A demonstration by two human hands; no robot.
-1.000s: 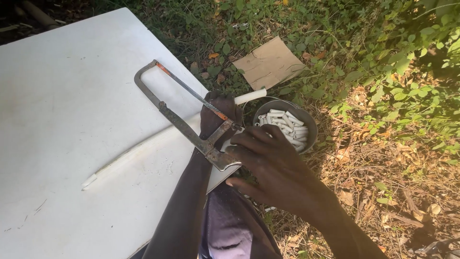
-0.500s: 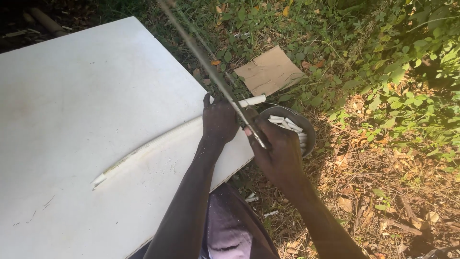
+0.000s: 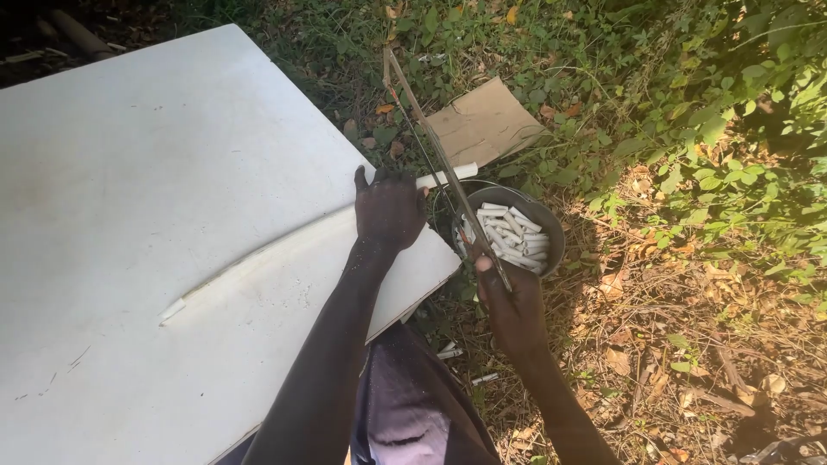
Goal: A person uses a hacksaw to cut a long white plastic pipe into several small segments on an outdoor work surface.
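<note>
Left hand (image 3: pixel 389 209) lies flat, palm down, fingers together, pressing the pipe (image 3: pixel 301 234) onto the white tabletop (image 3: pixel 129 172) near its right corner

Pipe is a thin white tube; long axis runs diagonally, from lower left on the tabletop up to the right. Its right end (image 3: pixel 450 176) sticks out past the tabletop edge, pointing toward the cardboard (image 3: pixel 482 125) on the grass. Left end sits well back on the tabletop, around the middle

Right hand (image 3: pixel 512 306) is closed around the hacksaw (image 3: pixel 439 164) handle, off the tabletop, just right of the corner and below the bowl. We see the saw edge-on: frame and blade run from the right hand up and left, tip out over the weeds. So saw axis crosses pipe axis at a steep angle, and the crossing sits on the overhanging stub, just right of the left hand. We can't tell whether the blade touches the pipe or rides just above it

Left hand is the one nearer the pipe, on it in fact; right hand is apart from it, joined only through the saw

Dark round bowl (image 3: pixel 551 232) sits on the ground right of the corner, under the stub, holding a pile of short white pipe pieces (image 3: pixel 508 234). A few more pieces (image 3: pixel 450 351) lie on the ground below the tabletop edge, by our knee
</note>
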